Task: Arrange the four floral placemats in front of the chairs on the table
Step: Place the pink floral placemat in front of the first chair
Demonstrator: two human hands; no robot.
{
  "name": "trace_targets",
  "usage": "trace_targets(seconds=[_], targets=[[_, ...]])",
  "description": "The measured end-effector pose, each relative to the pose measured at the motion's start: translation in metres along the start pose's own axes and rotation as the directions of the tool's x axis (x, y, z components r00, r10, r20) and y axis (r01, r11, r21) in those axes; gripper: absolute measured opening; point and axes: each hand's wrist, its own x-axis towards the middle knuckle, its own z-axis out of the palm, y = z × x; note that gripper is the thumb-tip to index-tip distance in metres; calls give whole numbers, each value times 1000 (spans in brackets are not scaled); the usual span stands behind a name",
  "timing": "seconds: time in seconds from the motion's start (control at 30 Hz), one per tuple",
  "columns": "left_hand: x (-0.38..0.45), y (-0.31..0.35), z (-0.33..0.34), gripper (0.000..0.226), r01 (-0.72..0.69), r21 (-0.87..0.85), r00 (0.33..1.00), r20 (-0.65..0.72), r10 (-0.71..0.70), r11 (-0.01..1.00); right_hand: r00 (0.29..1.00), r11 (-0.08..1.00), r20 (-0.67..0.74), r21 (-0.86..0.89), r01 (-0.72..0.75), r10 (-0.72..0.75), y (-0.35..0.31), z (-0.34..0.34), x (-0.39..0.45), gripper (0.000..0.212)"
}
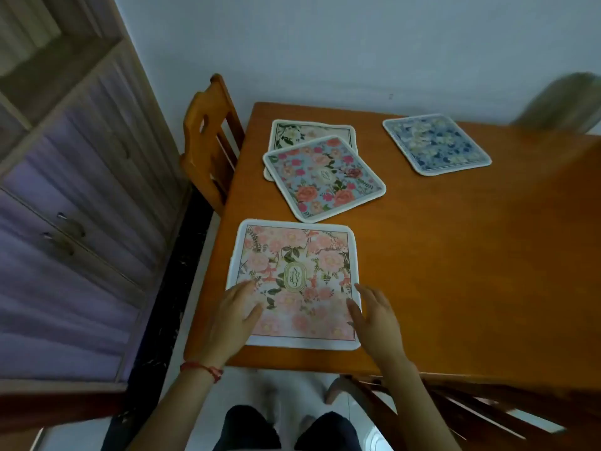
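Resting flat on pink floral placemat point(294, 281) — white-bordered, gold oval emblem — left hand point(232, 317), right hand point(374, 320), fingers spread.

Four floral placemats: one pink point(294, 283), one blue with roses point(323, 179), one cream point(312, 131), one navy point(435, 144). One wooden table point(471, 255). Two wooden chairs point(208, 141) point(422, 398), perhaps a third, blurred point(562, 102). Two hands point(232, 315) point(377, 323).

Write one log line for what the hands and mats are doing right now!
left hand and right hand: flat on pink placemat | rose placemat overlaps cream placemat | blue placemat lies apart
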Motion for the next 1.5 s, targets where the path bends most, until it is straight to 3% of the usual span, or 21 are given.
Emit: trace_targets(seconds=[0.1, 0.37, 0.6, 1.0, 1.23, 1.37, 1.5], targets=[[13, -9, 4, 46, 80, -146, 997, -2, -81, 986, 993, 978, 15, 175, -114, 113, 5, 8, 14, 41], [42, -27, 8, 44, 308, -434, 942, 16, -335, 847, 942, 858, 139, 389, -337, 307, 27, 20, 46, 38], [55, -41, 7, 42, 415, -436, 884, -14, -467, 799, 925, 800, 141, 467, -376, 352, 36, 18, 65, 26], [70, -56, 8, 34, 398, -412, 891, -36, -452, 819, 904, 742, 127, 531, -409, 408, 46, 33, 76, 20], [78, -64, 9, 44, 489, -514, 827, 16, -562, 705, 881, 665, 151, 603, -441, 448, 52, 40, 79, 24], [85, -67, 10, 47, 536, -564, 782, 50, -621, 629, 881, 711, 135, 541, -448, 453, 54, 48, 79, 24], [84, -67, 13, 38, 547, -551, 781, 63, -622, 630, 870, 738, 103, 486, -468, 483, 55, 50, 79, 23]])
